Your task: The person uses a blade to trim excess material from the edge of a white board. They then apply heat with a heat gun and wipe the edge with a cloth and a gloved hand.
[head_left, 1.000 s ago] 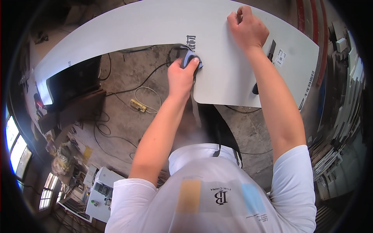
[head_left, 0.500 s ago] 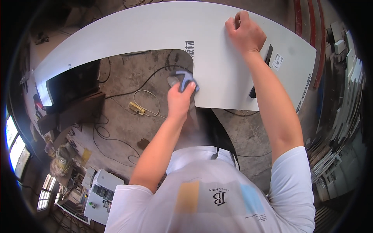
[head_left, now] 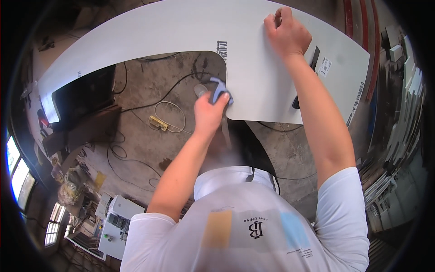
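My left hand is closed around a blue hand tool with curved prongs and a dark body. The tool is held against the inner edge of a large pale board, beside its cutout and close to the near corner. My fingers hide part of the tool, so its exact kind is unclear. My right hand rests as a fist on the board toward its far edge, with nothing showing in it. By my right forearm, a dark-bladed tool and a black handle lie on the board, partly covered by the arm.
Through the cutout show a concrete floor, black cables, and a yellow power strip on a pale cord. A white machine stands at lower left. Stacked pale strips line the right side. A white label is on the board.
The board and my right fist sit slightly higher in the picture. The blue tool has shifted slightly along the cutout's edge toward the near corner, and its tilt looks a little different.
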`<control>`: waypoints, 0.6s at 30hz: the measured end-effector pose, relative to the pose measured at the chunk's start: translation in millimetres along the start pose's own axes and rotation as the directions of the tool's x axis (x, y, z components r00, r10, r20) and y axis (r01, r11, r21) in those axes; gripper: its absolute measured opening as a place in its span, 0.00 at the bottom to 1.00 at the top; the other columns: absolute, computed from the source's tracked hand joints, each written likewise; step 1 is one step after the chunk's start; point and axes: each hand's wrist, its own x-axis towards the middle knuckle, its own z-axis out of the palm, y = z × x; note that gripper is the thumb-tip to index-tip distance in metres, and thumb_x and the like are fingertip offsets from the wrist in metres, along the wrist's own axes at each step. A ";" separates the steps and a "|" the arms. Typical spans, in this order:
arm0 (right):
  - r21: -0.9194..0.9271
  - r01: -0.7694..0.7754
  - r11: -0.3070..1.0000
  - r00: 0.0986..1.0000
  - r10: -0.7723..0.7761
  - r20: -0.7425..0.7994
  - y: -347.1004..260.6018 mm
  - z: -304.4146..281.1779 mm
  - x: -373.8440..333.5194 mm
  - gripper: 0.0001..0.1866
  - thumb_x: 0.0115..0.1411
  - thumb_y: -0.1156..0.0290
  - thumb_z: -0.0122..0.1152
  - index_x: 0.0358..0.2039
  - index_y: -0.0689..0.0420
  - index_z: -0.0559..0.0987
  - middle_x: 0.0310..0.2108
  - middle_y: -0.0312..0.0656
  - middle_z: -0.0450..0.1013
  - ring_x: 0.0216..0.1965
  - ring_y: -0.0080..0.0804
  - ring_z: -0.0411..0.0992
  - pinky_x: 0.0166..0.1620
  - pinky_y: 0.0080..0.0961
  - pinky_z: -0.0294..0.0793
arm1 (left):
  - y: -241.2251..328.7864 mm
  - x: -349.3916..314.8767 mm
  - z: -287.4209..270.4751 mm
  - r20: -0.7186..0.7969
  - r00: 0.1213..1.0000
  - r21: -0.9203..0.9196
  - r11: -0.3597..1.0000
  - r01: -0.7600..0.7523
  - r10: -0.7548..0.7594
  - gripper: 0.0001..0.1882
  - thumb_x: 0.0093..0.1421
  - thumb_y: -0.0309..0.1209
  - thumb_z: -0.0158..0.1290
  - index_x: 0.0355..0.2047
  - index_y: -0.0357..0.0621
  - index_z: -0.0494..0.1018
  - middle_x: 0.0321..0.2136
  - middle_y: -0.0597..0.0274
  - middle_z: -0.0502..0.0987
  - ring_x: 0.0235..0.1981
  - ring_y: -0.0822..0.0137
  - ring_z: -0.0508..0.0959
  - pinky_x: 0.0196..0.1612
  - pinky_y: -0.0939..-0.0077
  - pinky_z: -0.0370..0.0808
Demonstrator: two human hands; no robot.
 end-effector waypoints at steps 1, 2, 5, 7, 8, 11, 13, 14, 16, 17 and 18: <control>-0.013 0.011 1.000 0.999 -0.011 -0.034 -1.1 -0.4 0.2 0.13 0.65 0.49 0.53 0.38 0.43 0.76 0.27 0.28 0.81 0.30 0.36 0.79 0.33 0.37 0.74 | 15.8 8.2 3.7 -0.014 1.000 -0.040 0.999 -0.009 0.009 0.17 0.60 0.37 0.65 0.38 0.31 0.80 0.32 0.56 0.84 0.34 0.70 0.80 0.42 0.70 0.77; -0.011 0.015 1.000 0.999 -0.015 -0.032 -3.7 1.3 0.8 0.13 0.65 0.49 0.53 0.38 0.43 0.76 0.27 0.28 0.81 0.30 0.36 0.79 0.33 0.37 0.74 | 26.9 29.6 5.8 -0.019 0.999 -0.041 0.999 -0.029 0.028 0.17 0.60 0.37 0.65 0.38 0.32 0.80 0.32 0.57 0.84 0.33 0.70 0.79 0.41 0.69 0.77; -0.001 0.008 1.000 0.999 -0.008 -0.052 -5.7 5.1 -0.6 0.13 0.65 0.49 0.54 0.38 0.43 0.76 0.27 0.28 0.81 0.30 0.35 0.79 0.33 0.37 0.74 | 41.1 58.5 11.4 -0.022 0.999 -0.121 0.992 -0.045 0.042 0.18 0.60 0.38 0.65 0.37 0.32 0.79 0.31 0.58 0.83 0.33 0.71 0.78 0.39 0.69 0.76; 0.036 0.003 0.999 1.000 -0.003 -0.005 2.5 1.4 1.8 0.13 0.65 0.49 0.54 0.38 0.43 0.76 0.27 0.28 0.81 0.30 0.36 0.79 0.33 0.37 0.74 | 35.9 41.9 11.5 -0.012 0.998 -0.037 0.998 -0.055 0.055 0.14 0.63 0.36 0.65 0.38 0.36 0.80 0.32 0.65 0.81 0.32 0.76 0.77 0.37 0.76 0.75; 0.036 0.005 0.999 1.000 -0.005 -0.012 3.4 1.5 3.8 0.13 0.65 0.49 0.54 0.38 0.43 0.76 0.27 0.28 0.81 0.30 0.36 0.79 0.33 0.37 0.74 | 18.1 19.2 9.2 0.004 0.999 -0.099 0.994 -0.047 0.047 0.14 0.63 0.35 0.65 0.38 0.36 0.80 0.32 0.65 0.81 0.32 0.76 0.77 0.38 0.76 0.75; 0.015 -0.017 1.000 0.999 0.016 0.035 3.0 1.0 -0.5 0.13 0.65 0.49 0.54 0.38 0.43 0.76 0.27 0.28 0.81 0.30 0.36 0.79 0.34 0.37 0.74 | 2.9 -0.7 3.7 0.020 1.000 -0.191 0.982 0.014 -0.011 0.13 0.62 0.34 0.65 0.39 0.35 0.79 0.33 0.65 0.81 0.32 0.75 0.77 0.38 0.77 0.75; 0.003 -0.013 1.000 1.000 0.013 -0.016 -0.9 2.3 1.6 0.13 0.65 0.49 0.54 0.38 0.42 0.76 0.27 0.28 0.81 0.30 0.36 0.79 0.34 0.37 0.74 | 19.1 6.9 5.5 0.053 0.995 -0.311 0.945 0.097 -0.085 0.13 0.63 0.33 0.65 0.39 0.35 0.79 0.32 0.65 0.81 0.33 0.76 0.77 0.39 0.78 0.75; 0.003 -0.013 1.000 1.000 0.013 -0.018 -2.8 4.4 3.0 0.13 0.65 0.49 0.54 0.38 0.42 0.76 0.27 0.28 0.81 0.30 0.36 0.79 0.34 0.37 0.74 | 37.3 26.6 6.5 0.066 0.995 -0.299 0.950 0.087 -0.070 0.13 0.64 0.33 0.64 0.39 0.35 0.79 0.32 0.66 0.81 0.33 0.76 0.77 0.39 0.78 0.75; -0.007 0.006 1.000 0.999 -0.006 -0.040 -4.8 7.1 1.9 0.12 0.65 0.50 0.54 0.38 0.43 0.76 0.27 0.29 0.81 0.30 0.36 0.79 0.34 0.37 0.74 | 43.0 37.9 6.1 0.078 0.995 -0.287 0.954 0.081 -0.061 0.12 0.64 0.33 0.64 0.39 0.35 0.79 0.32 0.66 0.80 0.33 0.76 0.77 0.40 0.78 0.74; -0.006 0.009 1.000 0.999 -0.009 -0.038 -3.8 6.6 1.2 0.12 0.65 0.50 0.54 0.38 0.43 0.76 0.27 0.29 0.81 0.30 0.36 0.79 0.34 0.37 0.74 | 35.9 38.2 6.8 0.046 0.998 -0.245 0.969 0.042 -0.031 0.12 0.64 0.33 0.64 0.39 0.35 0.79 0.33 0.66 0.81 0.33 0.76 0.77 0.40 0.78 0.74; 0.002 -0.003 1.000 1.000 0.003 -0.008 -1.7 5.5 -0.3 0.13 0.65 0.49 0.54 0.38 0.43 0.76 0.27 0.29 0.81 0.30 0.37 0.79 0.34 0.37 0.74 | 29.1 37.9 7.8 0.015 1.000 -0.200 0.980 0.003 0.000 0.12 0.64 0.33 0.63 0.39 0.35 0.79 0.33 0.66 0.81 0.33 0.76 0.77 0.41 0.78 0.74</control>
